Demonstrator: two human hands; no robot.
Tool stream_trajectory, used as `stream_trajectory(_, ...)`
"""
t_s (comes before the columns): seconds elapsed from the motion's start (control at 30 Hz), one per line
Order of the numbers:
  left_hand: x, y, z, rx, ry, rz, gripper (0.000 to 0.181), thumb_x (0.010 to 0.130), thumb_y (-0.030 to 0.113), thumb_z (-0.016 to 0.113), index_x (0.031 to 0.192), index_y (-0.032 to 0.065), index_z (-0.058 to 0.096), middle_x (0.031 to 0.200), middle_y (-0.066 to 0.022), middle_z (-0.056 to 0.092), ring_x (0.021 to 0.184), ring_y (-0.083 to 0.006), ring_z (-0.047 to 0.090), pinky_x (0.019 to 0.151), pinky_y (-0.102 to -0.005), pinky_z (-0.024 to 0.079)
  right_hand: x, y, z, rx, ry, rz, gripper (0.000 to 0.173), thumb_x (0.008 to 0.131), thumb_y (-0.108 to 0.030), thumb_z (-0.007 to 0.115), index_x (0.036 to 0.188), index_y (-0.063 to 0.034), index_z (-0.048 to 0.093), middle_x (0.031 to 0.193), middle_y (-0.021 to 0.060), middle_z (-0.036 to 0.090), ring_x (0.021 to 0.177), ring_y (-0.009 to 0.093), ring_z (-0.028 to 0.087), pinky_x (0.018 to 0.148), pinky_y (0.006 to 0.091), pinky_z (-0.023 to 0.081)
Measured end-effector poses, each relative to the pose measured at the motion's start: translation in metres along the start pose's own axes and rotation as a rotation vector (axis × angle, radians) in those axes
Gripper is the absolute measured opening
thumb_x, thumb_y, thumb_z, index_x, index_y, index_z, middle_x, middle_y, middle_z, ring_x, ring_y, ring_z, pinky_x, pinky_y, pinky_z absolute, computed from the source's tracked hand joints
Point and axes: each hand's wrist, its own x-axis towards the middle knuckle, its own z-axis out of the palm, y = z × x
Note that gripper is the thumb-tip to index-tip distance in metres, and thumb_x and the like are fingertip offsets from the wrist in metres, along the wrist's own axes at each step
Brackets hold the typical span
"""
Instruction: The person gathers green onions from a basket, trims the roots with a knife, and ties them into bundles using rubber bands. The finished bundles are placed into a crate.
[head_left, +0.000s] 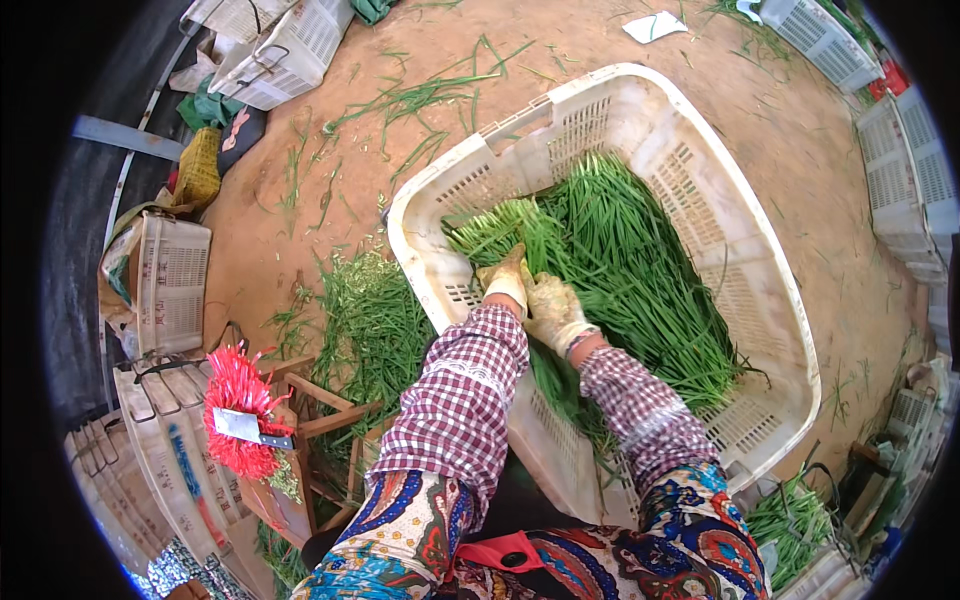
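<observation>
A large white slotted plastic basket (776, 247) stands in front of me, with long green leafy stalks, resembling garlic chives (622, 225), laid along its inside. Both my hands wear stained, pale work gloves. My left hand (505, 277) is at the near left part of the basket, against the pale cut ends of a bunch of stalks (499, 225). Close beside it, my right hand (555, 311) rests on the leaves of the same bunch. How far the fingers close round the stalks is hidden by the gloves and leaves.
Loose green trimmings (367, 322) lie on the earth floor left of the basket. A cleaver (244, 426) rests on red plastic ties (236, 382) on a wooden stand (281, 480). More white baskets (176, 277) stand at the left, with others (889, 172) at the right.
</observation>
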Motion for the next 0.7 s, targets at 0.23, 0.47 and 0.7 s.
stream_trajectory(0.23, -0.092, 0.029, 0.025, 0.263, 0.152, -0.020, 0.106, 0.068, 0.044, 0.083, 0.143, -0.0046, 0.026, 0.144, -0.0233, 0.039, 0.124, -0.0321, 0.047, 0.102, -0.0405, 0.040, 0.056, 0.098, -0.049, 0.347, 0.321, 0.201, 0.098, 0.077, -0.054, 0.071, 0.149, -0.0060, 0.026, 0.149, 0.0224, 0.033, 0.131, 0.038, 0.041, 0.109, 0.0417, 0.035)
stream_trajectory(0.47, -0.047, 0.011, 0.029, 0.285, 0.157, 0.015, 0.104, 0.072, 0.043, 0.080, 0.145, -0.0008, 0.021, 0.146, -0.0214, 0.036, 0.126, -0.0317, 0.046, 0.103, -0.0393, 0.039, 0.106, 0.100, -0.050, 0.145, 0.714, 0.313, 0.097, 0.076, -0.064, 0.064, 0.147, -0.0057, 0.032, 0.142, 0.0226, 0.039, 0.127, 0.037, 0.042, 0.105, 0.0422, 0.037)
stream_trajectory(0.7, -0.100, 0.017, 0.040, 0.427, 0.057, 0.289, 0.083, 0.076, 0.033, 0.078, 0.142, 0.0020, 0.037, 0.138, -0.0212, 0.049, 0.125, -0.0315, 0.050, 0.103, -0.0379, 0.040, 0.080, 0.090, -0.046, 0.620, 0.468, -0.018, 0.112, 0.067, -0.052, 0.081, 0.149, -0.0026, 0.023, 0.148, 0.0241, 0.032, 0.138, 0.036, 0.030, 0.114, 0.0375, 0.027)
